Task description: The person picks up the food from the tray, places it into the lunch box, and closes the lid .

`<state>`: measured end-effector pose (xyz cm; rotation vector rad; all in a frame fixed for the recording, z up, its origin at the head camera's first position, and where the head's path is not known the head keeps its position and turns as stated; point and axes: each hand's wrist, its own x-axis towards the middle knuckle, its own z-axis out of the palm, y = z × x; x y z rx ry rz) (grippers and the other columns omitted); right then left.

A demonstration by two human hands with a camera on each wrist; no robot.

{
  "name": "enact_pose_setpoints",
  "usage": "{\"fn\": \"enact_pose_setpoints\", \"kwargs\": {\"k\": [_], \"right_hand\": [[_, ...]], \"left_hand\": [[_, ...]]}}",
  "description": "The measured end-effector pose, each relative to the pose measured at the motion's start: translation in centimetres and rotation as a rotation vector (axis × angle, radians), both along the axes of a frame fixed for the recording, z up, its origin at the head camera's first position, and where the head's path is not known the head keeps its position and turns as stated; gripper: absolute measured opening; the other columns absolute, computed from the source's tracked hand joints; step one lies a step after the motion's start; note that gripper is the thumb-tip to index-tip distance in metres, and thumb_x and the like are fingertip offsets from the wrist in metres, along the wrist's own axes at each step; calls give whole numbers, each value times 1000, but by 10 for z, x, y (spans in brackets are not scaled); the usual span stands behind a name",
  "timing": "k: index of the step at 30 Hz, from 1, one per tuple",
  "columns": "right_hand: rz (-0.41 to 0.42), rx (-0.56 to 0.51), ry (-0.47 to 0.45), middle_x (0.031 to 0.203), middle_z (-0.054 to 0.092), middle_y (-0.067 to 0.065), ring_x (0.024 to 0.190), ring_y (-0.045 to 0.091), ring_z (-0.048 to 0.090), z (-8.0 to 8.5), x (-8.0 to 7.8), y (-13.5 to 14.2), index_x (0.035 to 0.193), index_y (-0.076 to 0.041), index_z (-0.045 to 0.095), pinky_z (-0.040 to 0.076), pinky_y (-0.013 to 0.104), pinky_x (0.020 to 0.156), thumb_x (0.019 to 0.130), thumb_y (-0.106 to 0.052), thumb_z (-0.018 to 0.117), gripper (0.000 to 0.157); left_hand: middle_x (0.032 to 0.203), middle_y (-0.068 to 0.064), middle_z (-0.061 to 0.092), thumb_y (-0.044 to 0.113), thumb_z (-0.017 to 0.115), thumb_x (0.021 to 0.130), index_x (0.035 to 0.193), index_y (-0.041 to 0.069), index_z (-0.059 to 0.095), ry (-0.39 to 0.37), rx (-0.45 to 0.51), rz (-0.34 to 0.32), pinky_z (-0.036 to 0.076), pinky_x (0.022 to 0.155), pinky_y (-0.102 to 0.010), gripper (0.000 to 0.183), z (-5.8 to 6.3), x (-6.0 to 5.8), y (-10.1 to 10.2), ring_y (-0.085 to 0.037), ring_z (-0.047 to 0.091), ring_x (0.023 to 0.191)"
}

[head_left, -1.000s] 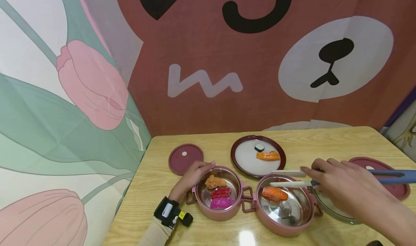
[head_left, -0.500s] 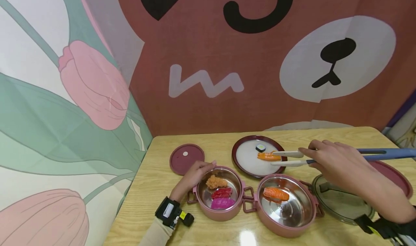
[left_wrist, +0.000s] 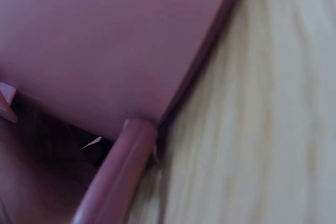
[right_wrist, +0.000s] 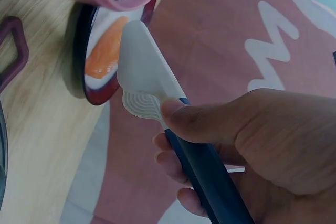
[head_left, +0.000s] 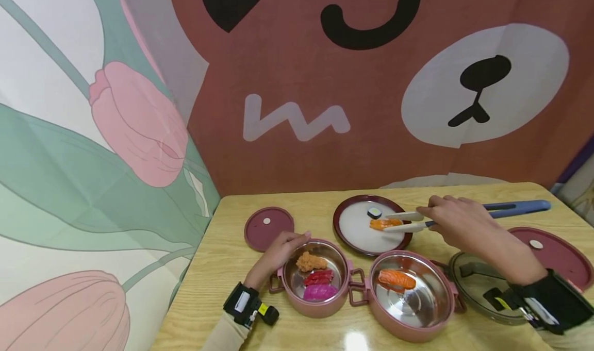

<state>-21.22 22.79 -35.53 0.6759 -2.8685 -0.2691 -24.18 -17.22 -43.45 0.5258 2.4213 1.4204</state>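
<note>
One pair of tongs [right_wrist: 202, 166] gripped in the right hand [head_left: 457, 222], with thumb and fingers curled round the blue handle. Held with white tips parted, to either side of an orange sushi piece [head_left: 383, 224] at about 3 o'clock on the maroon-rimmed plate [head_left: 359, 235]; cannot tell whether touching. Near 12 on the same plate, a small roll [head_left: 374, 213]. At about 11 o'clock on the rim of the smaller pink pot [head_left: 313, 310], the left hand [head_left: 278, 250], with one digit laid straight along the edge; cannot tell how the other fingers lie. Inside that pot, a fried piece [head_left: 311, 262] toward 12, a red piece [head_left: 318, 277] mid-pot, a purple piece [head_left: 320, 292] toward 6. Just beside, at 4, the larger pink pot [head_left: 413, 332], with a second orange piece [head_left: 396, 279] toward 10. Off its 3 o'clock side, a glass lid [head_left: 473, 291], partly hidden.
</note>
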Motion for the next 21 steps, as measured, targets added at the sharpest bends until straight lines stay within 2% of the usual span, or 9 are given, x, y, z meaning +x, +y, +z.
{"fn": "enact_pose_setpoints", "kwargs": {"k": [6, 13, 18, 21], "right_hand": [[-10, 8, -24, 92, 64, 4, 74, 19, 59, -10, -13, 0, 117, -16, 72, 46, 34, 55, 75, -19, 86, 44], [-11, 20, -27, 91, 64, 2, 75, 19, 59, -16, -20, 3, 115, -16, 73, 45, 33, 55, 74, -20, 85, 42], [14, 4, -9, 91, 66, 1, 76, 19, 61, -18, -21, 4, 115, -16, 74, 42, 31, 52, 74, -19, 86, 43], [27, -9, -2, 92, 67, 2, 77, 20, 62, -20, -22, 4, 114, -16, 74, 45, 32, 53, 73, -18, 86, 43]], "left_hand": [[98, -13, 72, 41, 44, 105, 102, 6, 76, 17, -15, 1, 45, 90, -33, 48, -1, -2, -1, -29, 64, 99], [107, -14, 74, 40, 45, 105, 105, 6, 76, -5, 1, -1, 45, 96, -37, 46, 2, -1, 1, -32, 66, 108], [107, -15, 74, 39, 44, 105, 106, 6, 76, -6, 6, -4, 46, 97, -39, 46, 2, -1, 1, -30, 66, 106], [107, -16, 74, 39, 44, 105, 106, 5, 76, -10, 7, -6, 46, 96, -40, 46, -1, -3, 0, -29, 66, 105]]}}
